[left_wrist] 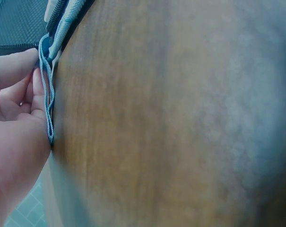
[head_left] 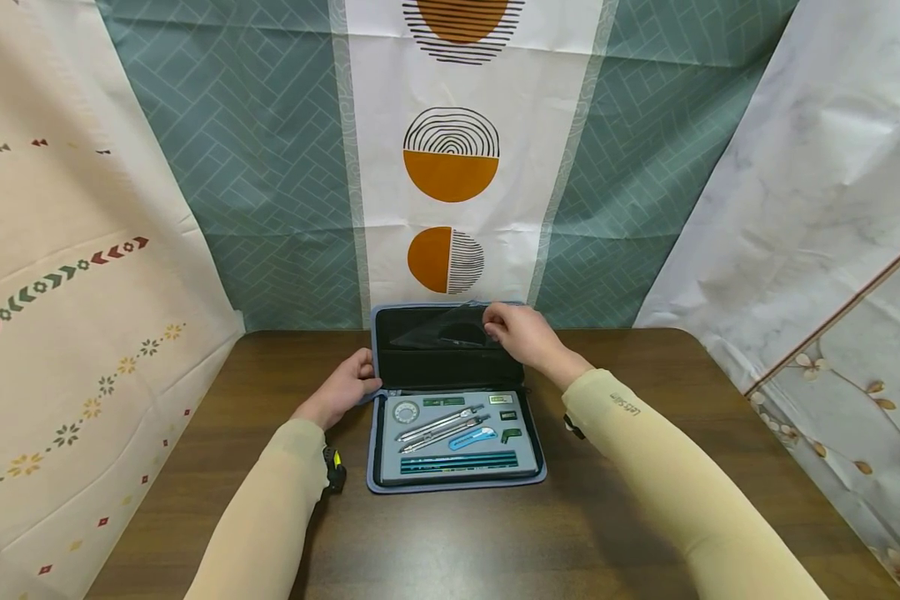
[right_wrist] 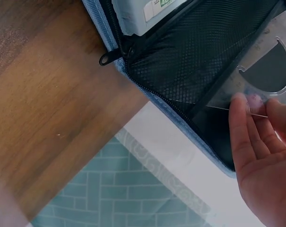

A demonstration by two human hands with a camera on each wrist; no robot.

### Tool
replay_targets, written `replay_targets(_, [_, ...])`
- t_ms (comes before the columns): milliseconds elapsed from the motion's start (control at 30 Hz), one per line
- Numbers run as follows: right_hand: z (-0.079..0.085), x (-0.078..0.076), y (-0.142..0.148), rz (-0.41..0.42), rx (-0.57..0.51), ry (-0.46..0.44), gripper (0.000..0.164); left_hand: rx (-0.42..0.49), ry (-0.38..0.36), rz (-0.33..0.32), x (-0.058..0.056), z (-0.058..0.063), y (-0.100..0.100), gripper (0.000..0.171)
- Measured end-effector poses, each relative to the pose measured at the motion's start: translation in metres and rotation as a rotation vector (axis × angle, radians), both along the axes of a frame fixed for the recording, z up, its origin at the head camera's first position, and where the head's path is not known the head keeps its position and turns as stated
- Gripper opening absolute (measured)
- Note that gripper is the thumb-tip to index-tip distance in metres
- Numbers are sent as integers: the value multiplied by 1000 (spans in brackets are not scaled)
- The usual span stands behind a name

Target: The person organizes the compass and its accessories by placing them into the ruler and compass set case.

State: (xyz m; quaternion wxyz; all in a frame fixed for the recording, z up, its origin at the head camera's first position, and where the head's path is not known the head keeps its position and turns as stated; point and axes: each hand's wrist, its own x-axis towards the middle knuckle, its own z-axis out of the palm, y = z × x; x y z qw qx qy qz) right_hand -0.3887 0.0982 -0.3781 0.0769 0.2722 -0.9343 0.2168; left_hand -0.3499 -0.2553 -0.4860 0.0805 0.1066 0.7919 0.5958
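Note:
A blue zip case [head_left: 375, 333] lies unfolded on the table, its black-lined lid leaning at the back. My left hand [head_left: 342, 387] pinches the case's left edge near the fold, thumb against fingers beside a blue strap loop [left_wrist: 48, 104]. At the lid's upper right, my right hand [head_left: 525, 333] pinches the edge of a clear plastic set square [right_wrist: 232, 87] with a curved cut-out. The set square slants across the lid, partly over or in the black mesh pocket [right_wrist: 195, 56]; which, I cannot tell.
The grey tray [head_left: 527, 417] in the case holds compasses [head_left: 442, 429], a light-blue cutter [head_left: 472, 438], dark pencils [head_left: 457, 462], a round white piece [head_left: 406, 412] and small green items. A patterned cloth [head_left: 450, 83] hangs behind the brown table [head_left: 607, 358].

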Motion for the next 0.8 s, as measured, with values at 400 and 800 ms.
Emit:
replay_targets(400, [-5, 4, -14, 9, 89, 26, 8, -5, 3, -6, 2, 1, -1, 32])
replay_targets(800, [-19, 2, -17, 26, 127, 9, 9, -13, 4, -11, 2, 2, -1, 33])
